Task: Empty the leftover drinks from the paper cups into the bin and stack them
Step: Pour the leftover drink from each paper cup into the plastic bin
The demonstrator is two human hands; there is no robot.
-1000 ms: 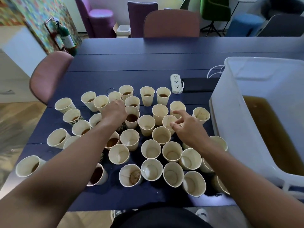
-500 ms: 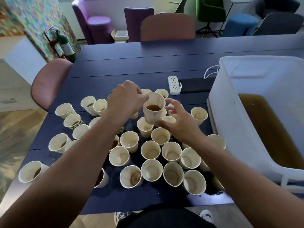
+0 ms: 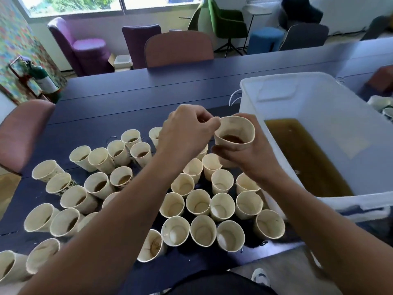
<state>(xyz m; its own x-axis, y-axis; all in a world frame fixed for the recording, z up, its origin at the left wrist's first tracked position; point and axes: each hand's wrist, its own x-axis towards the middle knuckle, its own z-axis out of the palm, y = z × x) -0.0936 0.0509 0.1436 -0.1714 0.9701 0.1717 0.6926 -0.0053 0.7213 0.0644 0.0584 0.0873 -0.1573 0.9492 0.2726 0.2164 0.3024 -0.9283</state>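
Observation:
A paper cup [image 3: 235,132] with brown drink in it is held upright above the table, just left of the white plastic bin [image 3: 282,90]. My left hand [image 3: 187,130] pinches its near-left rim. My right hand [image 3: 247,154] wraps around its body from below and the right. The bin holds a pool of brownish liquid [image 3: 306,158]. Several more paper cups [image 3: 200,204] stand on the dark blue table [image 3: 127,99]; those at the left hold drink [image 3: 100,185], those near the bin look empty.
Pink chairs stand at the table's left [image 3: 21,133] and far side [image 3: 178,48]. More cups [image 3: 382,105] show at the right edge behind the bin. Purple, green and blue seats fill the background. A white cable [image 3: 234,96] loops beside the bin.
The cup has been lifted from among the others and carried right toward the bin. My right hand has closed around its body, and the view has swung up and right.

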